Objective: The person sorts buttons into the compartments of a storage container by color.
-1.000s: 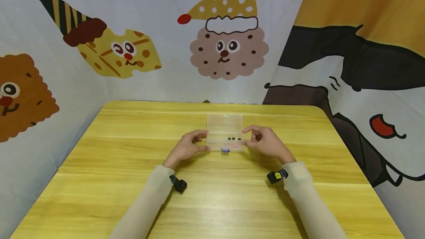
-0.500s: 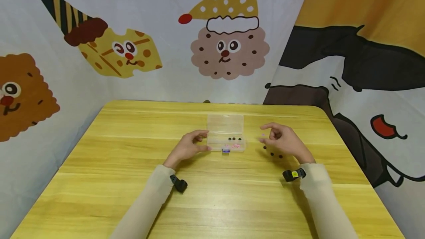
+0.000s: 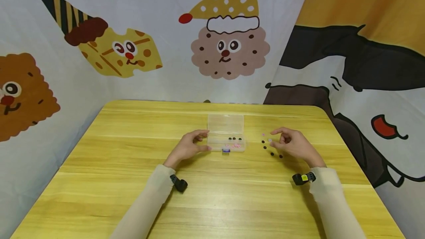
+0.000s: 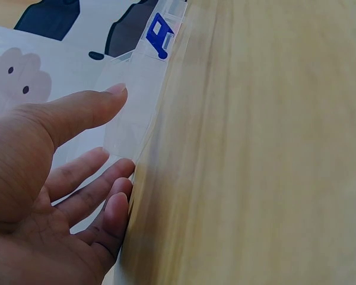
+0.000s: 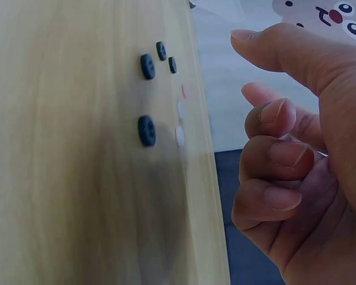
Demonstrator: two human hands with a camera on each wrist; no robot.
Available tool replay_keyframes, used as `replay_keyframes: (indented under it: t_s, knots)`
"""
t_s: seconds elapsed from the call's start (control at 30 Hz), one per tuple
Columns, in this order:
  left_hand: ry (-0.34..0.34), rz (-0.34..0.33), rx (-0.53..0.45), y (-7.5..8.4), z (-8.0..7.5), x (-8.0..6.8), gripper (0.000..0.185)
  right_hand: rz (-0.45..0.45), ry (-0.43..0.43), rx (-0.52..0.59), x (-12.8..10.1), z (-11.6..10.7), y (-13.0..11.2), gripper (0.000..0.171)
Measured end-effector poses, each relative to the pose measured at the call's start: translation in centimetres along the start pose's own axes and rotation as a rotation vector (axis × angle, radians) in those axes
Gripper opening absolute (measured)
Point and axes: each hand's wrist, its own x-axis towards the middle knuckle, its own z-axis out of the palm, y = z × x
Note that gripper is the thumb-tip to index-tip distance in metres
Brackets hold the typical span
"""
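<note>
Box: clear plastic box [image 3: 226,137] lies open mid-worktop [image 3: 132,180], lid flat behind it; black and pink buttons inside, blue clasp at its front.
Left hand: left hand [image 3: 186,146] rests at the box's left end, fingers relaxed, thumb and fingertips [image 4: 115,90] touching its wall.
Right hand: right hand [image 3: 292,144] hovers right of the box, fingers loosely curled, holding nothing.
Buttons: loose buttons [image 3: 272,153], black and pale, lie on the worktop just beside the right fingertips [image 5: 277,113].
</note>
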Motion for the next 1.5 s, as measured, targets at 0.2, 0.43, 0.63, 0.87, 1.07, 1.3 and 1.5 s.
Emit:
replay_keyframes:
  t_s: [0.2,0.43,0.63,0.87,1.07,1.3,1.5]
  knots:
    - [0.001,0.002,0.003,0.0,0.0,0.0,0.065,0.007,-0.021,-0.022,-0.4,-0.1,0.6,0.039]
    - [-0.003,0.004,0.004,0.0,0.0,0.0,0.066,0.018,-0.033,-0.051,-1.0,-0.4,1.4,0.030]
    - [-0.004,0.003,0.003,0.0,0.0,0.0,0.065,0.046,-0.097,-0.038,-1.7,-0.4,2.1,0.023]
    - [-0.004,0.002,-0.002,-0.1,-0.1,0.1,0.066,0.039,-0.156,-0.047,-2.2,-0.7,2.4,0.019]
    - [-0.010,0.007,-0.002,-0.1,-0.1,0.0,0.066,0.035,-0.193,-0.039,-2.3,-0.8,2.8,0.014]
    - [-0.008,0.005,-0.004,-0.1,-0.1,0.0,0.066,0.047,-0.199,-0.046,-2.3,-0.9,3.0,0.010]
    - [-0.008,0.007,-0.009,0.0,-0.1,0.0,0.066,0.046,-0.190,-0.049,-2.4,-1.0,3.0,0.010]
